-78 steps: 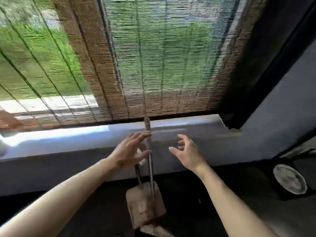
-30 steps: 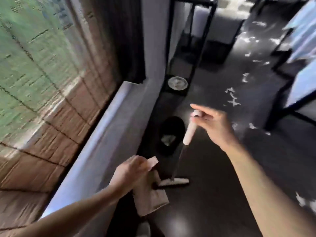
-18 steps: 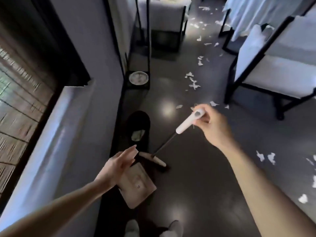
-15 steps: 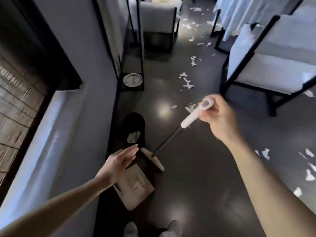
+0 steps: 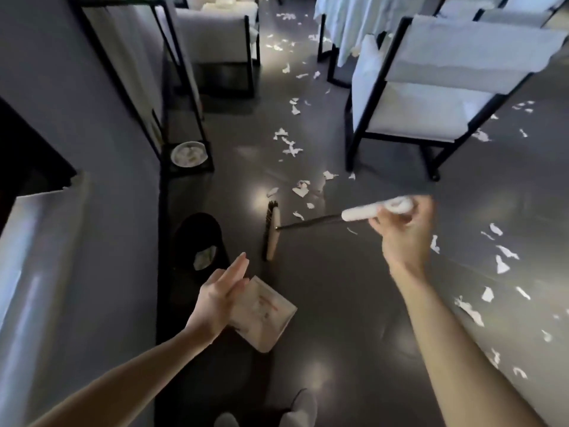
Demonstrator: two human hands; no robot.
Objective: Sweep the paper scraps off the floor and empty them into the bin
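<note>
Right hand (image 5: 403, 235): is gripping the white end of the broom (image 5: 311, 222) handle, fingers curled round it, blurred with motion.
Broom: is reaching from the right hand leftward and down across the floor (image 5: 338, 303); its thin dark shaft is running to a pale head with dark bristles, which is sitting low by the floor, just right of the bin (image 5: 197, 218).
Left hand (image 5: 221, 297): is stretching its fingers out straight and close together, palm turned to the right, lying against the top of the dustpan (image 5: 264, 312) (whether the thumb is hooking the handle cannot be told).
Dustpan: is hanging or standing tilted under the left hand, pale flat face with faint red marks turned toward the camera, near the person's feet (image 5: 297, 405).
Bin: is standing against the foot of the grey wall (image 5: 77, 118), black and round, with something pale lying inside; between the dustpan and the shelf stand (image 5: 184, 87).
Paper scraps (image 5: 291, 147): are lying scattered over the dark glossy floor, one trail running from just beyond the broom head up the aisle, another bunch lying at the right beside the right forearm.
Chair (image 5: 431, 87): is standing at upper right, black frame with white cushions, scraps lying around its legs.
Shelf stand: is standing along the wall, black frame, with a round white dish (image 5: 188, 154) sitting on its bottom shelf.
</note>
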